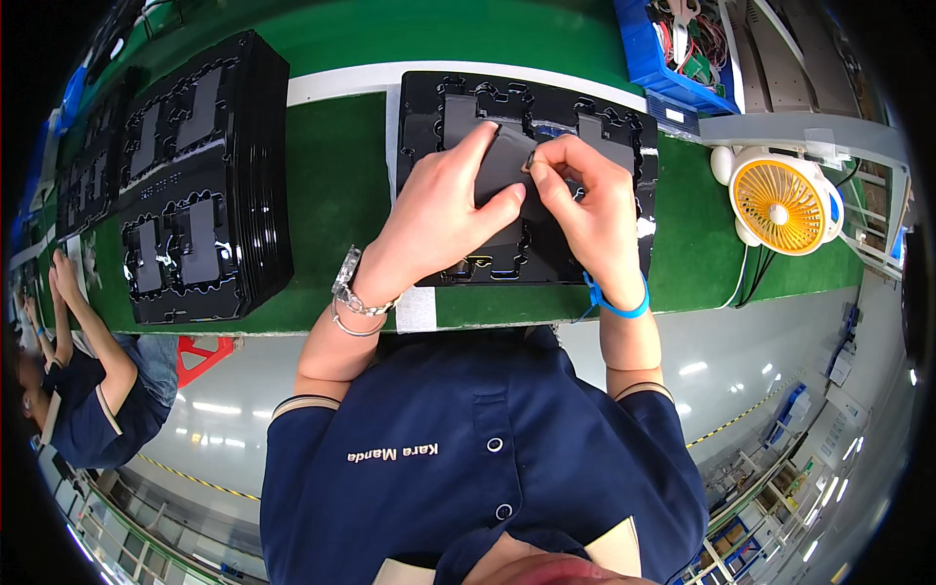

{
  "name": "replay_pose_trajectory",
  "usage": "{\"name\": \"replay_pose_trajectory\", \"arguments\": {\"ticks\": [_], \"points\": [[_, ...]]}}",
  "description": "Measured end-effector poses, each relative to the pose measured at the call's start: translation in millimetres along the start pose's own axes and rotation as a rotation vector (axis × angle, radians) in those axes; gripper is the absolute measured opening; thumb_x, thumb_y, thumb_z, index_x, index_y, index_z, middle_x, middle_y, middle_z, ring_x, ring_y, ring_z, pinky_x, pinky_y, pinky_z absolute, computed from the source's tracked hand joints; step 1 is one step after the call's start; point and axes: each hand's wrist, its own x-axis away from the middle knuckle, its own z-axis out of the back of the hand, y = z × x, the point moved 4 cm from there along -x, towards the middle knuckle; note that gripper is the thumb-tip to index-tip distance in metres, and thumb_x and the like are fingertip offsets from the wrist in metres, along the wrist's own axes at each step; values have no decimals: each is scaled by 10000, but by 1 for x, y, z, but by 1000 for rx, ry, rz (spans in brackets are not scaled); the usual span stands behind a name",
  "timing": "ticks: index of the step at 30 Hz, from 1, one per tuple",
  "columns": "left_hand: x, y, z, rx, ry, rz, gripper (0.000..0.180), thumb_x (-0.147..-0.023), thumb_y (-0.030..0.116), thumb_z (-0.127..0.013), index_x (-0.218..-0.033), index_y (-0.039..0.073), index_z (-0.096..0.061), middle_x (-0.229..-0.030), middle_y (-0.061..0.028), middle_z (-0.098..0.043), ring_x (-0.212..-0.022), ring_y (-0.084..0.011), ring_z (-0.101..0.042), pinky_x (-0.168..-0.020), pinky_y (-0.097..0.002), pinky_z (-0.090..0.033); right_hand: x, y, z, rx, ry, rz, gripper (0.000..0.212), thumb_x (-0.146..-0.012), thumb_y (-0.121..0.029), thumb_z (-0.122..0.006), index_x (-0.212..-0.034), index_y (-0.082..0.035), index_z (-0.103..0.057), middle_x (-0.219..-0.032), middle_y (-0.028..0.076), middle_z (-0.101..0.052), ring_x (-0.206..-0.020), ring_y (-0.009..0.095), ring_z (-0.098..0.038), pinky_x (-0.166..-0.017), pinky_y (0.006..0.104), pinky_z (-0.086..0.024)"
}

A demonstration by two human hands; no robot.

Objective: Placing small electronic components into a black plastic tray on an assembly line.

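Note:
My left hand (450,203) grips a flat, dark grey rectangular piece (505,164) between thumb and fingers, tilted above a black moulded plastic tray (419,146). At the right edge of that piece, my right hand (597,210) has thumb and index finger pinched on a small dark bit. Whether the bit belongs to the grey piece or is separate, I cannot tell. More flat grey pieces, such as one grey piece (461,117), lie in the tray's recesses. My hands hide much of the tray's middle.
A tall stack of black trays (268,166) stands to the left on the green bench (341,195). At the right are a yellow-and-white fan (778,207) and a blue bin (643,49) with wires. A co-worker (102,395) sits at the far left.

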Motion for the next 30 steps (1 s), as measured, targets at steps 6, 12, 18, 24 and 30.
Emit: {"name": "replay_pose_trajectory", "arguments": {"ticks": [6, 12, 18, 24, 30], "points": [[-1, -4, 3, 61, -21, 64, 362, -960, 160, -702, -1191, -86, -569, -946, -120, -734, -729, -173, -739, -655, -306, -597, -1, 3, 1, -125, -27, -122, 96, -937, -60, -712, -979, 22, -687, -840, 67, -710, -779, 124, -680, -735, 281, -545], [-2, -2, 2, 160, -47, 136, 289, -977, 146, -675, -1142, -73, -583, -945, -103, -721, -759, -144, -711, -650, -305, -641, -1, 4, 0, -155, -63, -127, 85, -918, -48, -697, -959, 23, -672, -815, 48, -685, -761, 96, -642, -720, 278, -537], [-2, -5, 0, 103, -57, 98, 288, -977, 140, -675, -1156, -66, -583, -949, -98, -702, -800, -133, -703, -631, -298, -642, 0, 7, -4, -114, -63, -51, 82, -929, -45, -690, -971, 22, -667, -824, 45, -688, -768, 89, -637, -709, 272, -531], [-1, -2, 5, 185, 10, 161, 326, -978, 125, -676, -1214, -72, -566, -981, -95, -686, -810, -127, -689, -629, -294, -644, 2, 3, -4, -271, -42, -152, 110, -984, -88, -705, -1001, 18, -677, -858, 17, -696, -800, 73, -641, -727, 250, -533], [-2, 5, 5, 254, -8, 122, 284, -981, 121, -669, -1185, -50, -567, -961, -80, -672, -799, -117, -679, -618, -291, -639, 4, 7, -6, -408, -50, -186, 108, -985, -77, -706, -1010, 26, -684, -878, 1, -692, -820, 59, -639, -749, 238, -529]]}}
